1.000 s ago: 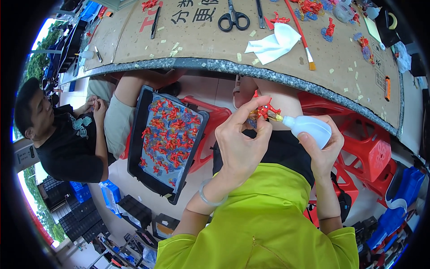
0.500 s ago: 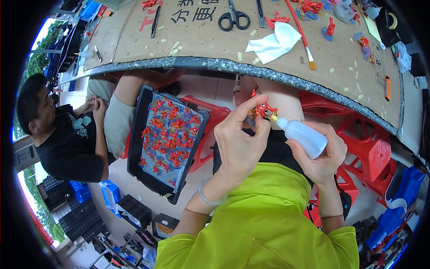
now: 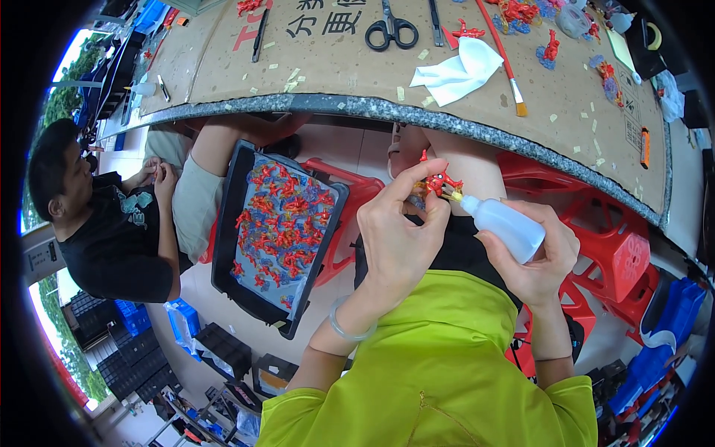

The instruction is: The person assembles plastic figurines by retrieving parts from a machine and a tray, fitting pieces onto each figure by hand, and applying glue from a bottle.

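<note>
Between the thumb and fingers of my left hand (image 3: 402, 231) is a small red figurine (image 3: 441, 181), held above my lap. My right hand (image 3: 538, 253) is wrapped round a translucent squeeze bottle (image 3: 508, 228) with a yellowish nozzle. The bottle lies tilted, its tip pointing left at the figurine. Tip and figurine appear to touch, though the exact contact is too small to make out. My left fingers hide part of the figurine. To the left, a black tray (image 3: 334, 246) carries many more red figurines (image 3: 287, 216) with bluish, clear bases.
Ahead is a cardboard-covered table (image 3: 201, 59) with a stone edge. On it lie black scissors (image 3: 391, 33), a white cloth (image 3: 462, 71), a red-handled brush (image 3: 510, 74) and an orange cutter (image 3: 645, 147). A person (image 3: 112, 216) sits at the left. Red stools (image 3: 614, 253) stand at the right.
Hardly anything differs. Both hands shift very slightly to the right, with the figurine and the squeeze bottle still held tip to figurine.
</note>
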Available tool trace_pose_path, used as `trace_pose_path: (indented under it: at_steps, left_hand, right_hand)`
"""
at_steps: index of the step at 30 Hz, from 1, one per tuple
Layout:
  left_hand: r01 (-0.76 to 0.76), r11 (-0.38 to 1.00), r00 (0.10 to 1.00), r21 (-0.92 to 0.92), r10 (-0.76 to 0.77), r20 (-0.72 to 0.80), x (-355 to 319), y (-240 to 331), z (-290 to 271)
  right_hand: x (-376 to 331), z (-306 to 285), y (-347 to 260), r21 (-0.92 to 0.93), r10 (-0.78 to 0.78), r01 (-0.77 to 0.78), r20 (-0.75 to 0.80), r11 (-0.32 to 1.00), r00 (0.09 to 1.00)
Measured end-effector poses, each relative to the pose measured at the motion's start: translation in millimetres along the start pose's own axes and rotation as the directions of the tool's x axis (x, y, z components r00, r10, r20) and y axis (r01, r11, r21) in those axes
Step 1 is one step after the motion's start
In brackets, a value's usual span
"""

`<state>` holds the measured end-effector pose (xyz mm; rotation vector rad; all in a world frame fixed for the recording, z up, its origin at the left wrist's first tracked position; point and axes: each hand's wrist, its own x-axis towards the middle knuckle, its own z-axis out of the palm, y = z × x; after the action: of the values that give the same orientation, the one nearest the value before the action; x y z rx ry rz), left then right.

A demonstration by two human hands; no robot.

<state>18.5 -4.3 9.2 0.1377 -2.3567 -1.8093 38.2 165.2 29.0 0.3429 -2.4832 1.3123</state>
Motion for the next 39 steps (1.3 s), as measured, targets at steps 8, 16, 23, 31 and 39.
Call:
trace_pose_path:
  at_steps: [8,16,23,31,39]
  left_hand:
    - [0.297,0.907,0.954,-0.298,-0.267,0.136,4,-2,-7]
    - [0.305,0.906,0.948,-0.294,-0.26,0.184,-1,-2,-6]
    - [0.227,0.971,0.953,-0.075,-0.206,0.223,1,4,-5]
    - [0.106,0.991,0.931,0.083,-0.128,0.342,-5,17,7]
    - [0.3,0.954,0.861,-0.022,-0.261,0.437,-7,12,4]
  right_hand:
    - [26,-33,49,0.447,0.37,-0.278,-0.132,0.85,0.92]
    - [78,-61,178,0.147,0.283,-0.25,-0.292,0.957,0.913]
    - [51,-45,86,-0.459,-0.129,-0.225,-0.62,0.859,0.774]
    - [20,4,35,0.432,0.309,-0.432,0.327,0.792,0.893]
    - [15,5,42,0.467,0.345,-0.588,0.506,0.661,0.79]
